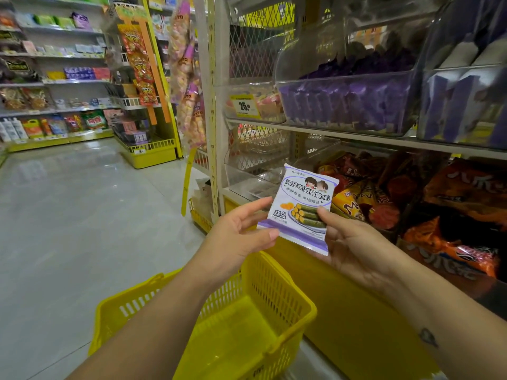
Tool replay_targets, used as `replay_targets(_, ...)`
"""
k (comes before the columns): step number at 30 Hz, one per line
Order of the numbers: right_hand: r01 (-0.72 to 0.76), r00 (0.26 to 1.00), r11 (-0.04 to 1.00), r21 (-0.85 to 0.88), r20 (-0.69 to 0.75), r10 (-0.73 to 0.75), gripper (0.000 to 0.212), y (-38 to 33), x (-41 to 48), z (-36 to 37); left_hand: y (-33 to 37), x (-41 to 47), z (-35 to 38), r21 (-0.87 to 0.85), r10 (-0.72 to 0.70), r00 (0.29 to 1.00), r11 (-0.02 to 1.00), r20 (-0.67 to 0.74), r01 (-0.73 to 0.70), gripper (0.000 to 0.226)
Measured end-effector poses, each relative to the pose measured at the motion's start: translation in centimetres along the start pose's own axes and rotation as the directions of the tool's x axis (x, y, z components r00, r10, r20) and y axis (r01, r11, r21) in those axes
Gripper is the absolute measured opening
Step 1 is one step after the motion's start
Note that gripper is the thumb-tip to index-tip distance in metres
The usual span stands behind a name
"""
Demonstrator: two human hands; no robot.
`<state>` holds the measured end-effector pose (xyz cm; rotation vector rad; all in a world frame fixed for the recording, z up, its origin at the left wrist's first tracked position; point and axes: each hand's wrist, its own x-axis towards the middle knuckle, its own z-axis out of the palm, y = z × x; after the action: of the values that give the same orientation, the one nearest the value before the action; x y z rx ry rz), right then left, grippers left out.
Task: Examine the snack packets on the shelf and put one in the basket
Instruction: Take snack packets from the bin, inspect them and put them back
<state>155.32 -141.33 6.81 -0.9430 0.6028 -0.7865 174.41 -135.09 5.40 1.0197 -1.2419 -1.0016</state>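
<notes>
Snack shelf [356, 136] on the right, yellow basket [277, 294] low in front.
The left hand [241, 231] and right hand [354, 242] each pinch a lower corner of a purple-and-white seaweed-roll packet [301, 198], held upright before the shelf, above the basket.

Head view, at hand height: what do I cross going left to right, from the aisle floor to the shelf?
Aisle floor → left hand → purple-and-white snack packet, pinched by both hands → right hand → orange snack bags on the lower shelf.
</notes>
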Motion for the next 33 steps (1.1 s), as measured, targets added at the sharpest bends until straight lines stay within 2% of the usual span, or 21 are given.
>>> replay_targets(2,0.000,1.000,1.000,-0.024,-0.016,0.000,0.026,0.1,0.0,0.1,0.0,0.0,-0.1,0.092,0.036,0.997,0.995,-0.069,-0.029,0.048)
replay_targets(4,0.015,0.999,0.998,-0.065,-0.036,-0.017,0.026,0.1,0.0,0.2,0.1,-0.1,-0.1,0.315,0.122,0.986,0.946,-0.113,-0.081,0.042)
replay_targets(6,0.043,0.996,0.990,-0.135,-0.072,-0.053,0.030,0.2,0.0,0.6,0.2,-0.3,0.1,0.615,0.249,0.965,0.775,-0.086,-0.145,0.035)
replay_targets(7,0.062,0.992,0.983,-0.170,-0.095,-0.079,0.034,0.4,0.0,0.9,0.1,-0.3,0.4,0.688,0.280,0.959,0.706,-0.051,-0.169,0.033)
replay_targets(8,0.090,0.987,0.976,-0.199,-0.114,-0.115,0.038,0.6,0.1,1.2,-0.1,-0.3,0.7,0.694,0.278,0.960,0.696,-0.023,-0.185,0.033)
replay_targets(11,0.178,0.968,0.938,-0.299,-0.116,-0.220,0.047,1.1,0.1,2.3,-0.5,-0.2,1.9,0.465,0.143,0.990,0.877,-0.012,-0.120,0.042)
replay_targets(14,0.225,0.967,0.900,-0.373,-0.030,-0.254,0.046,1.4,-0.1,2.4,0.0,-0.1,2.5,0.224,0.016,1.000,0.975,-0.018,-0.011,0.052)
replay_targets(17,0.222,0.972,0.862,-0.456,0.038,-0.231,0.032,1.5,-0.2,2.1,-0.1,-0.2,2.4,0.096,-0.051,0.999,0.994,0.015,0.050,0.052)
replay_targets(19,0.206,0.975,0.853,-0.480,0.022,-0.223,0.025,1.5,-0.1,1.8,-0.1,-0.4,2.2,0.035,-0.093,0.995,0.995,0.025,0.093,0.046)
replay_targets(22,0.171,0.980,0.913,-0.370,-0.033,-0.197,0.034,1.3,0.3,1.2,-0.1,-0.5,1.8,-0.167,-0.191,0.970,0.962,0.150,0.215,0.043)
replay_targets(25,0.184,0.981,0.931,-0.314,-0.002,-0.195,0.045,1.1,0.3,0.9,0.0,-0.7,1.9,-0.187,-0.259,0.939,0.935,0.227,0.303,0.045)
replay_targets(27,0.283,0.955,0.858,-0.429,0.047,-0.292,0.048,1.0,0.2,0.8,-0.2,-0.5,2.0,-0.112,-0.224,0.966,0.965,0.127,0.239,0.045)
replay_targets(30,0.421,0.882,0.588,-0.691,0.160,-0.444,0.049,0.7,-0.4,0.8,0.2,0.2,1.2,0.045,-0.059,0.979,0.997,-0.195,0.070,0.062)
replay_targets(31,0.427,0.865,0.493,-0.758,0.185,-0.466,0.049,0.6,-0.6,0.9,0.4,0.3,0.7,0.134,0.022,0.970,0.991,-0.241,0.011,0.072)
replay_targets(33,0.406,0.840,0.326,-0.854,0.208,-0.502,0.045,0.8,-0.7,1.1,0.8,0.3,-0.1,0.343,0.157,0.971,0.935,-0.179,-0.088,0.077)
